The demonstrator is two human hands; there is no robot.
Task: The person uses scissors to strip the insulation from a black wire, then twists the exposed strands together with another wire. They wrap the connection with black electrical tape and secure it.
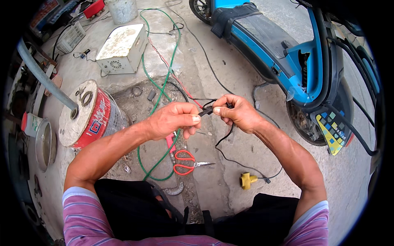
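Both of my hands meet over the concrete, pinching a black cable whose middle is wrapped or joined in something dark. My left hand is closed on the cable's left part, thumb and forefinger pressed together. From the other side my right hand grips the same cable between thumb and fingers. A black length hangs below my right hand. Whether the dark part is tape or a connector I cannot tell. Beneath my hands on the ground lie scissors with red handles and a pink-handled tool, partly hidden by my left hand.
A blue electric scooter stands at the right. Left are a red-and-white drum with a pipe in it and a worn metal box. A green hose loops across the ground. A yellow plug lies near my right knee.
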